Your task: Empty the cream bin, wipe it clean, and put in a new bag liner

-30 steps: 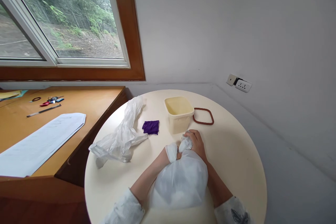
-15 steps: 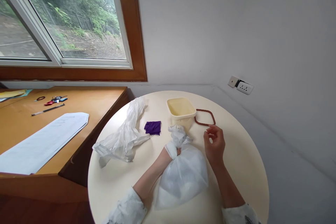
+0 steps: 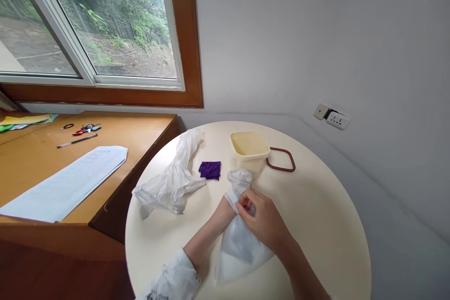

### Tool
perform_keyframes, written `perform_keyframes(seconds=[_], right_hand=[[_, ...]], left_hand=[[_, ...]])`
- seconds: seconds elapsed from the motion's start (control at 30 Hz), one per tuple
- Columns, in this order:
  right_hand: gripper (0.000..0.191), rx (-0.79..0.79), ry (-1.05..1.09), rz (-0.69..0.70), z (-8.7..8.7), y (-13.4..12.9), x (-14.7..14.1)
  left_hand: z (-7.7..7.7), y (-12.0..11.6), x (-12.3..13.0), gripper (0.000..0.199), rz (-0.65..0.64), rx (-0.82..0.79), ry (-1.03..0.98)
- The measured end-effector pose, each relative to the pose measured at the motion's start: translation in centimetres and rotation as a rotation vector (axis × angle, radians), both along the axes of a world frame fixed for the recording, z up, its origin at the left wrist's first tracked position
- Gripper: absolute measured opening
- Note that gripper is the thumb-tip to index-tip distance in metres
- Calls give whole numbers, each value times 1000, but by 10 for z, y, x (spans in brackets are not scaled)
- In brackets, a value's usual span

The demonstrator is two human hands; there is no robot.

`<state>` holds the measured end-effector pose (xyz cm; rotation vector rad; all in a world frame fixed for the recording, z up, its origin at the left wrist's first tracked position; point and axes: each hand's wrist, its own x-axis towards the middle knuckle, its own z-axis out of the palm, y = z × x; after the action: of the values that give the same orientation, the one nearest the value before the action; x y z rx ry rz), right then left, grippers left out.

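A white translucent plastic bag [image 3: 242, 248] with something bulky inside rests on the round table in front of me. My left hand [image 3: 228, 207] reaches into the gathered neck of the bag; plastic covers most of its fingers, and it grips the bag there. From the right, my right hand [image 3: 258, 215] pinches the plastic at the neck between thumb and fingers, close to my left wrist. Behind the bag's gathered top stands an open cream plastic container [image 3: 251, 157]. A brown square ring [image 3: 281, 169] lies flat beside it.
A crumpled white plastic bag [image 3: 176, 178] and a folded purple cloth [image 3: 210, 170] lie on the round table [image 3: 323, 225] to the left. The wooden desk [image 3: 147, 126] holds papers [image 3: 80, 183], keys [image 3: 87, 128] and a pen-like strip [image 3: 77, 141]. A wall borders the back and right.
My right hand has moved left and down from open space beside the bag onto its neck, and now pinches it. My left hand stays at the neck. The view has shifted slightly.
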<state>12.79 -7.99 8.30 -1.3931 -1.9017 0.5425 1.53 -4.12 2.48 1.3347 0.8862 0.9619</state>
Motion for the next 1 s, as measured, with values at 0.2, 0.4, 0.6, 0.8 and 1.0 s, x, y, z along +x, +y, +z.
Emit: perform_keyframes(seconds=[0.2,0.4,0.6,0.8,1.0], right_hand=[[19,-69,-158,-70,-10,1,2],[18,16,-192,-136,-19,6,1],[13,-18,-249,-127,-14,4,-1],[16,-108,-250,-128,-10,3,-5],[8,-111,-254,-161,-14,5,-3]], left_hand=[[4,1,0,21,51,47,-78],[3,3,1,15,71,91,-121],[4,-2,1,8,112,105,-115],[1,-4,-2,4,123,124,-83],[1,-3,-2,17,138,209,49]])
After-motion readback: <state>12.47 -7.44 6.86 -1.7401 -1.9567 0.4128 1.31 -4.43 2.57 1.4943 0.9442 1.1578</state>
